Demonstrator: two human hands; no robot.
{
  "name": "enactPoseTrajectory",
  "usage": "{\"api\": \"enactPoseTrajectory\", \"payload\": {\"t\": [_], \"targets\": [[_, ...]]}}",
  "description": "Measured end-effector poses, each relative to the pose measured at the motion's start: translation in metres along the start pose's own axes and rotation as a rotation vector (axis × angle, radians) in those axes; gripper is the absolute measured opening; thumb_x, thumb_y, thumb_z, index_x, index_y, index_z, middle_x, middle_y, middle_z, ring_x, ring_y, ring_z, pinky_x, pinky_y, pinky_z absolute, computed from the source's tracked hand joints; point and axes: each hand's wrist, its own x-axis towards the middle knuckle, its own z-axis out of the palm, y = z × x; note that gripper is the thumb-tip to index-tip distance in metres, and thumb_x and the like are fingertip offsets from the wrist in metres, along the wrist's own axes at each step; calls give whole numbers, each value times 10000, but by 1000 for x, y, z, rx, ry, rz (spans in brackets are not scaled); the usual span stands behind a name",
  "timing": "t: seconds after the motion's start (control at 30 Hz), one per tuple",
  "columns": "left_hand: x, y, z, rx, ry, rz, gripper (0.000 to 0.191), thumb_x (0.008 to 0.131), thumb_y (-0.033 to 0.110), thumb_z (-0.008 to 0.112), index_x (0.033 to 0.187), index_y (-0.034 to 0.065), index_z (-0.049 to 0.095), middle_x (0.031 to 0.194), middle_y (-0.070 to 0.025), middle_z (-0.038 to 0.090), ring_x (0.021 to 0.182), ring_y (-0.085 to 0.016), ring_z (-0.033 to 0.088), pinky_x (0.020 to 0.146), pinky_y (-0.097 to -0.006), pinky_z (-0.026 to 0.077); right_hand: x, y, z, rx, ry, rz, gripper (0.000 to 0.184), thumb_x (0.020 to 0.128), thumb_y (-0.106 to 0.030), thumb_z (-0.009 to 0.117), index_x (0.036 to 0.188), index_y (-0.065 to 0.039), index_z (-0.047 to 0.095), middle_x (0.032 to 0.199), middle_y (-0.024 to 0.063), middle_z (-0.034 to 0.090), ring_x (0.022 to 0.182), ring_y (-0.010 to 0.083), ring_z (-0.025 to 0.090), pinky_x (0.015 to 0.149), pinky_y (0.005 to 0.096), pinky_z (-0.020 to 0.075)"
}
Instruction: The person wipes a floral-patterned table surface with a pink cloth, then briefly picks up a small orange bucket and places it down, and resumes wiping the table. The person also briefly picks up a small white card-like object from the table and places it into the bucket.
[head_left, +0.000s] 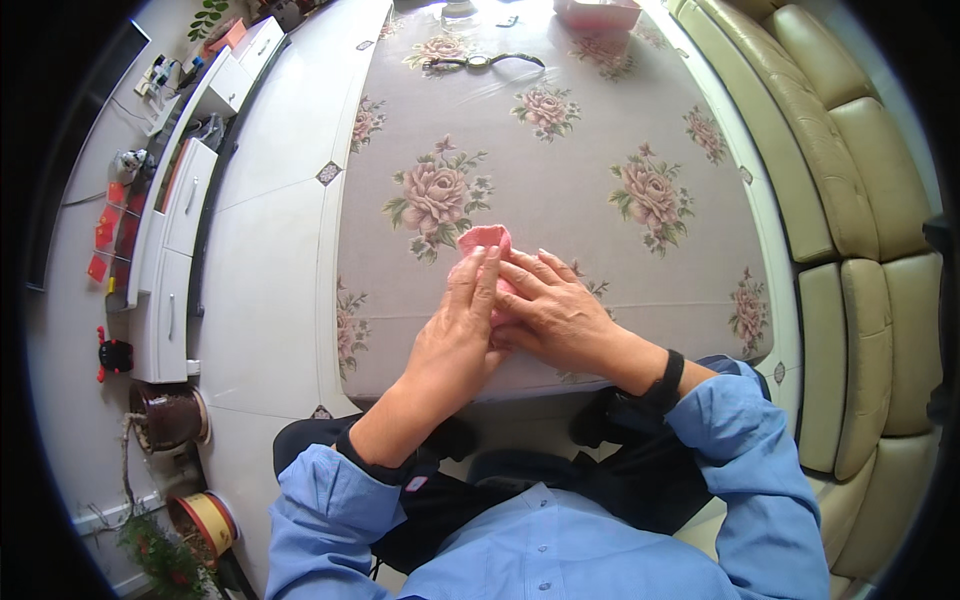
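Observation:
A folded piece of pink cloth (485, 237) is pressed between my two hands, above the near part of the table. My left hand (461, 322) lies along its left side with the fingers pointing away from me. My right hand (559, 315) covers the cloth from the right, its fingers spread over it and its fingertips close to the left hand's fingers. Most of the cloth is hidden under the hands. Beneath them is a table covered with a flower-patterned tablecloth (555, 202).
A wristwatch (478, 61) with its dark strap laid out rests on the far part of the table. Beyond it are a pink container (598, 13) and a small object (508, 22). A leather sofa (832, 150) flanks the right; a white cabinet (174, 247) and potted plants (166, 416) stand left.

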Motion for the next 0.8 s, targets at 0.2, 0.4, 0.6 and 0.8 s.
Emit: {"api": "enactPoseTrajectory", "payload": {"t": [0.2,0.4,0.6,0.8], "targets": [[-16,-8,-6,247,66,-58,1301,732,167,967,1743,21,161,1748,-262,291,1562,-460,408,1205,-477,491,19,3,13,-45,51,-19,632,951,-316,779,1526,-112,613,1612,178,558,1547,394,467,1290,581,344],[-21,-6,-2,359,4,-182,1197,805,176,889,1700,-113,148,1757,-335,245,1502,-505,478,1182,-489,508,58,23,18,-64,134,-61,520,916,-207,782,1373,29,701,1548,268,605,1503,446,514,1276,534,392],[-19,5,-1,292,-74,-279,783,1045,123,541,1734,-25,200,1730,-344,316,1507,-502,480,1155,-612,495,112,41,23,-29,176,9,530,950,-129,737,1456,1,650,1565,244,592,1502,448,510,1253,500,426],[-22,7,4,394,-157,-254,628,1038,197,563,1605,-58,476,1636,-344,472,1531,-487,459,1156,-622,484,152,59,29,-33,185,48,569,971,-101,691,1534,-156,630,1510,201,607,1425,421,560,1189,491,467]]}}
